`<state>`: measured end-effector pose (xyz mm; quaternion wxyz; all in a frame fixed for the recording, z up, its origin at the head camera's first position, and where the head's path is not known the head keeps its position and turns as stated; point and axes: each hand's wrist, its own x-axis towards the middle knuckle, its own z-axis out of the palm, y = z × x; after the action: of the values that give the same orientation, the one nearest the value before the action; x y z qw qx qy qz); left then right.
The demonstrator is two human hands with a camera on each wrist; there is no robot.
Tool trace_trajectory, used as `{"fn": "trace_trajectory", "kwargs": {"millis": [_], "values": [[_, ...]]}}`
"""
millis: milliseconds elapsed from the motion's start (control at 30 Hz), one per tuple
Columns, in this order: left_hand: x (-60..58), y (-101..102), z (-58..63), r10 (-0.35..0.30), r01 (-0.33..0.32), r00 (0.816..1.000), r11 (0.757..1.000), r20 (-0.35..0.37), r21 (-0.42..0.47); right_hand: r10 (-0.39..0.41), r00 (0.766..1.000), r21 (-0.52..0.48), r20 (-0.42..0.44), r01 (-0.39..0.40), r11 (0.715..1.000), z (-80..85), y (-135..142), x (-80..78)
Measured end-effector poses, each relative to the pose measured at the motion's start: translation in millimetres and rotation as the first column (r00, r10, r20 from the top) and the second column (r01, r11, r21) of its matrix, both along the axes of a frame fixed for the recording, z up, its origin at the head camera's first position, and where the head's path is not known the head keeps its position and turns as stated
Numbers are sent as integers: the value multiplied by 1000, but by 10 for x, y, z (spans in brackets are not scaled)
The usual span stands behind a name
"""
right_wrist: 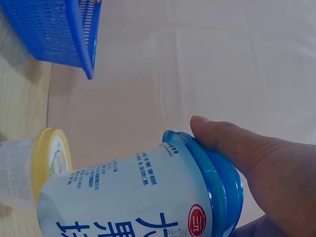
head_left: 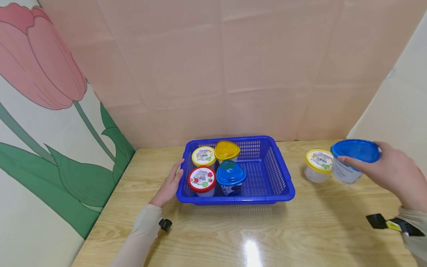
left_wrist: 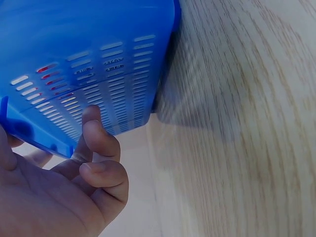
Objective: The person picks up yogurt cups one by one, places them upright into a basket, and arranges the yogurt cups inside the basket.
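My right hand (head_left: pixel 397 170) grips a white tub with a blue lid (head_left: pixel 355 151) by its lid, raised over the table at the right. Printed dark-blue lettering shows on the tub's side in the right wrist view. My left hand (head_left: pixel 169 185) holds the left rim of a blue plastic basket (head_left: pixel 283 178), fingers curled at its outer side. Inside the basket's left part stand a tub with a yellow printed lid (head_left: pixel 204 156), one with a plain yellow lid (head_left: pixel 227 150), one with a red-rimmed lid (head_left: pixel 202 178) and one with a blue lid (head_left: pixel 231 172).
Another yellow-lidded tub (head_left: pixel 318 167) stands on the wooden table (head_left: pixel 213 237), right of the basket and close beside the held tub. A pinkish-brown covering (head_left: pixel 217 74) rises behind the table. A wall with a painted tulip (head_left: pixel 43 66) borders the left side.
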<state>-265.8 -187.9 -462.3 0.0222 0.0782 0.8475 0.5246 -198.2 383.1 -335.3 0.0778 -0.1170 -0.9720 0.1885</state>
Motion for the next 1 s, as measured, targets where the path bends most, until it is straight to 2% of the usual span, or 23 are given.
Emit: {"fn": "trace_trajectory", "kwargs": {"millis": [100,333,367,600,633,733,933,1000], "values": [[9,5,60,-11,11,1000,1000,19,6,-1,1000,-9,-22,0,1000,38,-34,-9],[151,70,330,-38,38,998,999,51,0,12,998,-11,-59,-13,1000,91,-82,-39],[157,72,337,-39,39,998,999,51,2,19,998,-11,-60,-19,1000,102,-92,-43],[1,3,55,-3,3,999,1000,33,5,23,998,-28,-55,-25,999,145,-211,-90],[3,6,55,3,-3,1000,1000,28,-3,26,998,-33,-55,-27,999,146,-223,-96],[12,8,87,10,-9,999,1000,38,-7,39,998,-42,-59,-41,998,147,-255,-113],[151,49,303,-9,10,999,1000,36,-15,67,996,-84,-58,-71,994,159,-348,-143],[188,64,342,-10,11,999,1000,33,-24,74,996,-94,-59,-79,992,164,-387,-152]]}}
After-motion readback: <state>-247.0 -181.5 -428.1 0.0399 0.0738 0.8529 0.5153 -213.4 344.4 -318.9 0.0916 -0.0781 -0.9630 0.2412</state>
